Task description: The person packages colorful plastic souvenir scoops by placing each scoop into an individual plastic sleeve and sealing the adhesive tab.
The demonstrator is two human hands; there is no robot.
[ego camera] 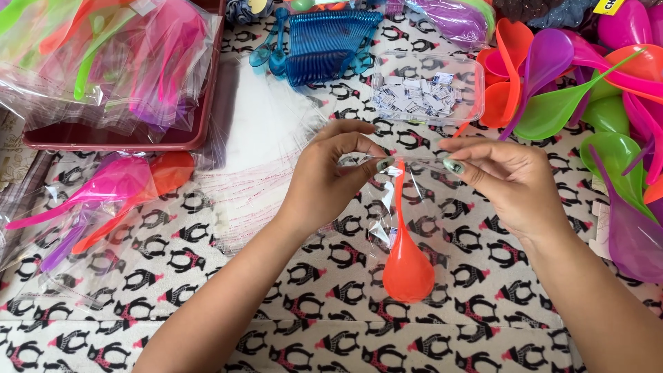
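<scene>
Over penguin-print cloth (290,338), left hand (324,179) and right hand (514,183) pinch a crinkly clear bag (407,207) sheathing a glossy orange spoon (407,266).

1 orange plastic spoon (407,266) hung bowl-down inside a clear plastic bag (407,207), its handle pointing up toward the bag's top edge. The bag was held above the penguin-patterned surface, wrinkled and transparent.

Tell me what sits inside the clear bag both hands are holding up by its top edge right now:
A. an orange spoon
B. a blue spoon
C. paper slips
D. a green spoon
A: the left hand and right hand pinch the top of the clear bag, and an orange spoon hangs inside it, bowl down.
</scene>
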